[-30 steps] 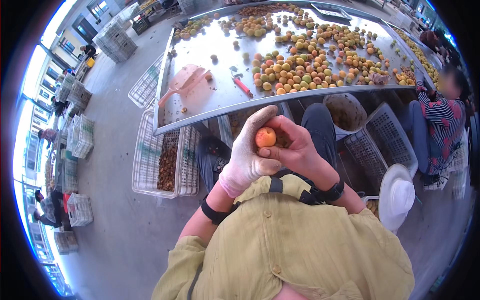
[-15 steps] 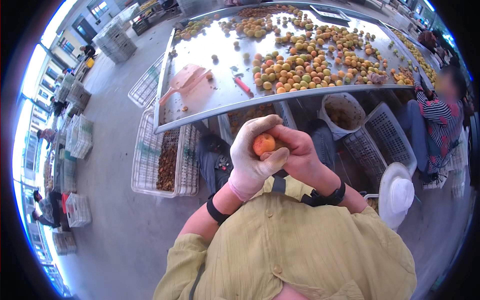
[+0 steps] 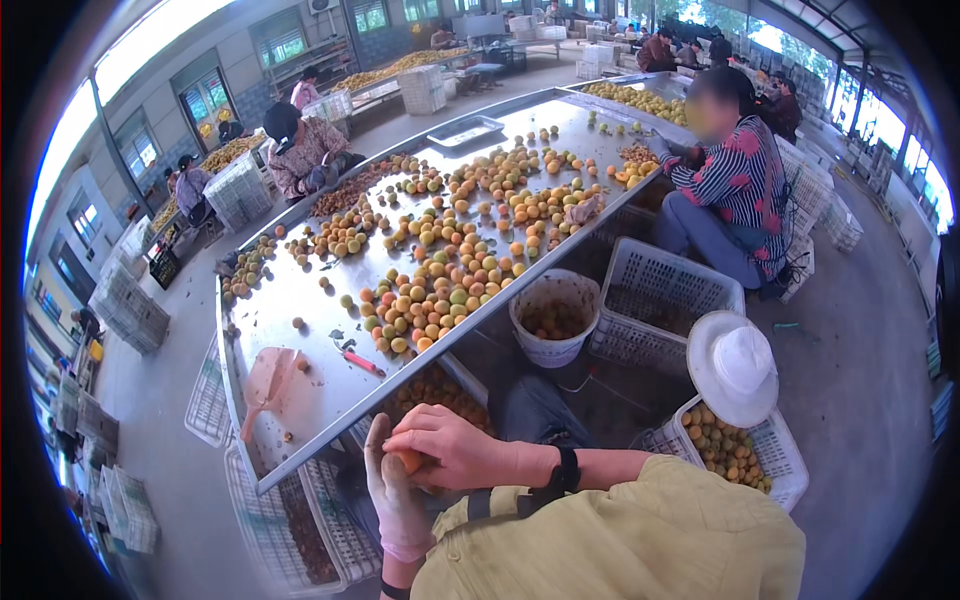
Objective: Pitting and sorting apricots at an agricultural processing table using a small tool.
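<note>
An orange apricot sits between my two hands, low in front of the table's near edge. My left hand, in a pale, stained glove, is closed about it from the left. From the right, the fingers of my bare right hand wrap over the fruit and cover most of it. On the metal table beyond lie many loose apricots, green to orange. A red-handled tool rests near them, its tip unclear. Left of it lies a pink scoop.
Below the table edge stand a crate of fruit, a white bucket and a grey-white crate. A white hat overlaps a crate of apricots at right. Co-workers sit at the table's right and far side.
The view has swung to the right, bringing more of the hall and the apricot crate into sight. My right hand now covers more of the apricot, which both hands still hold.
</note>
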Motion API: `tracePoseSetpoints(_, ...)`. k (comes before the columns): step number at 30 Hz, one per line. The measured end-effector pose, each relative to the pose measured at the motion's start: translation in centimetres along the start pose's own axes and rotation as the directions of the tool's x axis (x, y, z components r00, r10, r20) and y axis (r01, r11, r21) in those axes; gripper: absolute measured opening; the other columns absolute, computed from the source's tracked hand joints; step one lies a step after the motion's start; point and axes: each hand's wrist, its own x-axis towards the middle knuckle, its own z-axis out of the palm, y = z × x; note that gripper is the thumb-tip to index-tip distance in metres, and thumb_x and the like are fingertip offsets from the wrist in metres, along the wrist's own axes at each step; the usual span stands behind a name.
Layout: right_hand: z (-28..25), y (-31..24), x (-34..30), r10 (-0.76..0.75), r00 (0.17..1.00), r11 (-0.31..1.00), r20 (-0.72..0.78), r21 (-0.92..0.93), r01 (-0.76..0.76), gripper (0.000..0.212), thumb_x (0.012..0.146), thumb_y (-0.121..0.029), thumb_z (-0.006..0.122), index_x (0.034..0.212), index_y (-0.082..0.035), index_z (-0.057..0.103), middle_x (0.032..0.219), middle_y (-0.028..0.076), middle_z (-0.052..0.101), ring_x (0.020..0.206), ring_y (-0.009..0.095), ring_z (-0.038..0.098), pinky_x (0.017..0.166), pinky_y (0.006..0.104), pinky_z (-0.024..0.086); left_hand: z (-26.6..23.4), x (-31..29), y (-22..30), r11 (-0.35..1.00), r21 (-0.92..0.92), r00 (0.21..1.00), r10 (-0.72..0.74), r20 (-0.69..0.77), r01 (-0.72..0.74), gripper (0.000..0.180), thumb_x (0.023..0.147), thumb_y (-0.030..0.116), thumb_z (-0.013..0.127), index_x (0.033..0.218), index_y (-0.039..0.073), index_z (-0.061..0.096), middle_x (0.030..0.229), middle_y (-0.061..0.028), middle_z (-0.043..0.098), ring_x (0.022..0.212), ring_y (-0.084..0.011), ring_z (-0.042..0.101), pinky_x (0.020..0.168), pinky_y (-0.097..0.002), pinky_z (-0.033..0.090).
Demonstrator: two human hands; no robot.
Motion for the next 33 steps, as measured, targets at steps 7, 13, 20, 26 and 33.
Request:
tracePoseSetpoints(7, 1.0, -0.4, -1.2, 0.152, 0.988, 0.928, 0.036, 0.338, -0.155, 0.035, 0.081, -0.011, 0.076, 0.113, -0.001, 0.065, 0.107, 0.014, 0.063, 0.103, 0.031, 0.06, 0.092, 0.037, 0.049, 0.1, -0.4, -1.4, 0.975, 0.108, 0.981, 0.189, 0.042, -0.192, 0.109, 0.066, 0.079, 0.073, 0.137, 0.001, 0.044, 0.131, -0.014, 0.054, 0.125, -0.026, 0.052, 0.11, -0.0405, 0.039)
tracePoseSetpoints(13, 2.5, 0.3, -1.4, 0.351, 0.933, 0.798, 0.077, 0.496, -0.341, 0.029, 0.088, -0.009, 0.067, 0.114, 0.001, 0.066, 0.108, 0.011, 0.064, 0.104, 0.022, 0.061, 0.094, 0.0321, 0.048, 0.2, 0.5, -3.2, 0.986, -0.075, 0.987, 0.142, -0.071, -0.147, 0.071, 0.084, 0.05, 0.076, 0.126, 0.001, 0.047, 0.119, -0.0127, 0.058, 0.11, -0.0225, 0.058, 0.099, -0.0363, 0.049)
tracePoseSetpoints(20, 3.2, 1.4, -1.6, 0.473, 0.876, 0.688, 0.091, 0.583, -0.432, 0.025, 0.09, -0.007, 0.065, 0.114, 0.0, 0.066, 0.109, 0.007, 0.065, 0.101, 0.015, 0.062, 0.091, 0.0277, 0.049, 0.0, 1.7, -3.7, 0.982, 0.118, 0.979, 0.164, -0.123, -0.149, 0.056, 0.09, 0.045, 0.071, 0.118, 0.0, 0.054, 0.113, -0.012, 0.06, 0.105, -0.019, 0.058, 0.095, -0.0327, 0.049)
tracePoseSetpoints(26, 2.1, 2.1, -1.1, 0.431, 0.902, 0.799, 0.037, 0.449, -0.4, 0.029, 0.085, -0.006, 0.072, 0.113, -0.002, 0.066, 0.106, 0.008, 0.065, 0.098, 0.017, 0.063, 0.087, 0.0296, 0.051, -0.5, 2.0, -3.3, 0.983, 0.155, 0.995, 0.099, -0.026, -0.093, 0.057, 0.091, 0.035, 0.071, 0.13, -0.001, 0.051, 0.123, -0.0122, 0.058, 0.11, -0.0197, 0.057, 0.099, -0.0331, 0.047)
tracePoseSetpoints(33, 0.6, 2.3, -0.5, 0.138, 0.99, 0.989, 0.026, 0.048, -0.139, 0.046, 0.071, -0.01, 0.085, 0.113, -0.005, 0.066, 0.107, 0.011, 0.064, 0.102, 0.028, 0.061, 0.09, 0.0355, 0.051, -2.5, 1.4, -2.1, 0.982, -0.161, 0.995, -0.094, 0.026, 0.097, 0.057, 0.1, 0.027, 0.058, 0.145, -0.001, 0.039, 0.128, -0.01, 0.051, 0.118, -0.0157, 0.052, 0.101, -0.0283, 0.044)
